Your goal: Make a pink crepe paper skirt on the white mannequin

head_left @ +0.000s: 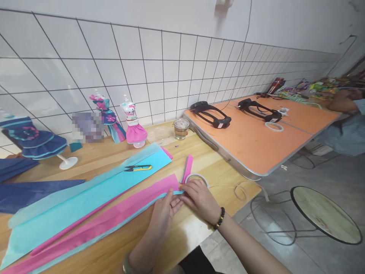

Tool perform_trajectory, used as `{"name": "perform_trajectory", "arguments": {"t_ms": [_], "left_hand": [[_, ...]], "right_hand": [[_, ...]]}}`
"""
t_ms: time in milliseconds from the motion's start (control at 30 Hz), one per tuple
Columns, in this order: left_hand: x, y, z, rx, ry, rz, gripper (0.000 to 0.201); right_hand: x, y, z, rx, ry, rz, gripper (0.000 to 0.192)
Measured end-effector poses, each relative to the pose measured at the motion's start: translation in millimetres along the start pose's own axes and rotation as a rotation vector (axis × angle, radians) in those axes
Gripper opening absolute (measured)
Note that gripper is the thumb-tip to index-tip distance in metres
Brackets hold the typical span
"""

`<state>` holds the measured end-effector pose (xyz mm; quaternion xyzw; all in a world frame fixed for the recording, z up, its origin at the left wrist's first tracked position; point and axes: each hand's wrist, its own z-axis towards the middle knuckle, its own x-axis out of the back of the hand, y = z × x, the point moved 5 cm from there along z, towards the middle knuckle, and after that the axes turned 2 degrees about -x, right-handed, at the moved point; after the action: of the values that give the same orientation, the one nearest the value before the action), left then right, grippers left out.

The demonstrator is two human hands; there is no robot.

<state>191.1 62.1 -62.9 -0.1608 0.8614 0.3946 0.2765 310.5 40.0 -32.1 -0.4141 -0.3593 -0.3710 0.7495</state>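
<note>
Where the wooden counter (199, 160) begins at the far left, a dark blue paper dress (31, 139) stands on a white stand, with dark blue paper sheets (34, 190) lying flat in front of it. To the right along the tiled wall stand two small mannequins, one in a blue and pink dress (108, 118), one in a pink dress (134, 125). Below them a long light blue paper sheet (94, 190) runs diagonally across the counter, and a pair of yellow-handled snips (138, 168) lies on it. Nearer the edge lies the long pink paper strip (114, 217), edged in light blue, stretching from the lower left up to the hands.

The left hand (164, 213) pinches the right end of this strip between thumb and fingers, and the right hand (201, 198), with a dark bead bracelet (219, 219) at the wrist, presses down on the same end, the two hands touching each other. Just behind the right hand lies a roll of tape (196, 177), and beside it a short folded pink paper piece (187, 167). Farther back stands a glass jar (181, 128). Right of the counter sits an orange table (256, 144) carrying two black headbands (212, 114), and a round stool (325, 213) stands on the floor.
</note>
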Motion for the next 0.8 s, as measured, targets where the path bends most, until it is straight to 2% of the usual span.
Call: {"name": "perform_trajectory", "arguments": {"t_ms": [100,300,433,533,633,800], "left_hand": [[7.2,9,4,-0.065,0.055,0.105,0.012],[18.1,18,14,-0.163,0.133,0.221,0.017],[22.0,20,20,-0.199,0.164,0.279,0.016],[24.4,23,22,-0.217,0.186,0.335,0.014],[28.6,24,24,-0.241,0.208,0.406,0.021],[33.4,25,25,-0.306,0.2,0.735,0.033]], "right_hand": [[0,4,-1,-0.011,-0.001,0.038,0.035],[-4,16,-4,-0.107,0.028,0.018,0.035],[-2,13,-4,-0.151,0.021,0.003,0.036],[8,11,-5,-0.185,0.03,0.02,0.037],[23,15,-13,-0.232,0.076,0.038,0.034],[45,41,-39,-0.328,0.145,-0.045,0.026]]}}
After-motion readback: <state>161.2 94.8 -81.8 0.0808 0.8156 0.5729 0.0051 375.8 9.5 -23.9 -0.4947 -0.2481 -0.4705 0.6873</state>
